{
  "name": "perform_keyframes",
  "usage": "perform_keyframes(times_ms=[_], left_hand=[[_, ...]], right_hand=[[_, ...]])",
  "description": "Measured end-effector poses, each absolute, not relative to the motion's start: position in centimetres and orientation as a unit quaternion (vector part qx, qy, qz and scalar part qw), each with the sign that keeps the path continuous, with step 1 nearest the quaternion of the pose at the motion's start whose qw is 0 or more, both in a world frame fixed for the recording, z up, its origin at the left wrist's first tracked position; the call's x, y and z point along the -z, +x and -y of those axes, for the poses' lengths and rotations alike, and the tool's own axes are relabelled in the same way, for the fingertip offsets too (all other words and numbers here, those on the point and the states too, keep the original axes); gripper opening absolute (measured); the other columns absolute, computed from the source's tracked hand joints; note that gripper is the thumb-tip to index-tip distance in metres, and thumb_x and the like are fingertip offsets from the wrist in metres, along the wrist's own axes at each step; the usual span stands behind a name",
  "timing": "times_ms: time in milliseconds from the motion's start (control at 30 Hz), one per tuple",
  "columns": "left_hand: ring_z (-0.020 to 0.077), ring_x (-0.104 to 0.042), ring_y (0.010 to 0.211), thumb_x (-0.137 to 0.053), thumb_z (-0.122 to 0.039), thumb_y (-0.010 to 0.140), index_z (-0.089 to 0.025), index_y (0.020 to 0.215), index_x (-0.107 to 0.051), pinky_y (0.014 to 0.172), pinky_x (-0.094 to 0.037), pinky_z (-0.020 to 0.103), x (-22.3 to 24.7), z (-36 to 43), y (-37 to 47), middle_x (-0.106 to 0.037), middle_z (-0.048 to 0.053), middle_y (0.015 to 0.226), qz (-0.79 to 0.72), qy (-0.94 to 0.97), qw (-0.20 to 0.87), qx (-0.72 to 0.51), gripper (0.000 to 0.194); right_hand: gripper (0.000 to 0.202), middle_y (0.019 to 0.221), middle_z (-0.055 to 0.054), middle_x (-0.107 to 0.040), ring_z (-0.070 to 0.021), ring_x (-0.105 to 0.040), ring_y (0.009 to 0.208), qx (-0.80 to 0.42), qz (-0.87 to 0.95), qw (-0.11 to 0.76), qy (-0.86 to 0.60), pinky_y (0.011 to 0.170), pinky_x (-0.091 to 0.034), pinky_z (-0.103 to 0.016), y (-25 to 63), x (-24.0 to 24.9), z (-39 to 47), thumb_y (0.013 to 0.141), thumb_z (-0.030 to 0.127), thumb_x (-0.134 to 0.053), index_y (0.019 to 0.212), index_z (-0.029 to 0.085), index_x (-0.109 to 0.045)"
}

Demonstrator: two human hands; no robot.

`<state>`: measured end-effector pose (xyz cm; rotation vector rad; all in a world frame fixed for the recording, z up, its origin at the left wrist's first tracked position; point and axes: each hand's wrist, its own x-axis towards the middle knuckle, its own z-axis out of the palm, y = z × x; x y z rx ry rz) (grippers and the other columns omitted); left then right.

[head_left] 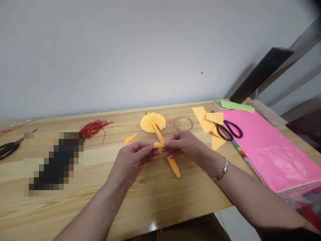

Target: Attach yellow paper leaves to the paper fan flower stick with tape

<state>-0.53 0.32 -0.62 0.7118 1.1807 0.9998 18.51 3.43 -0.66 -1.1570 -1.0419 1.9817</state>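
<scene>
Both hands pinch a small folded strip of orange paper [157, 146] between thumbs and fingertips. My left hand [137, 152] has its left end, and my right hand [182, 144] grips the right end. Behind and below them lies a rolled orange paper tube [173, 166], partly hidden by my right hand. Its far end meets a pleated orange paper fan [152, 122], round and spread flat. An orange paper scrap [131, 138] rests on the table just beyond my left hand.
Black-handled scissors [229, 130] lie on orange paper pieces [204, 118] beside a pink paper pack [278, 150]. A silver ring [183, 123] is near the fan. Leftward are red threads [96, 128], a blurred-out dark object [57, 164] and other scissors [10, 149]. Behind the table [100, 214] rises a wall.
</scene>
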Motion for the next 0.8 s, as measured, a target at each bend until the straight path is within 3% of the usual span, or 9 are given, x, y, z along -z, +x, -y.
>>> perform_keyframes(times_ms=[800], left_hand=[[0.016,-0.068,0.067,-0.074,-0.019,0.064,-0.012,0.067,-0.068,0.069,-0.054,0.027,0.4,-0.23,-0.22,-0.073,0.006,0.069,-0.519,0.309,0.664,-0.44,0.009]], right_hand=[[0.02,0.062,-0.004,-0.069,-0.0101,-0.065,0.056,-0.742,0.4,0.309,-0.44,0.059,-0.054,-0.021,18.29,0.68,-3.43,0.063,0.022,-0.075,0.06,0.014,-0.056]])
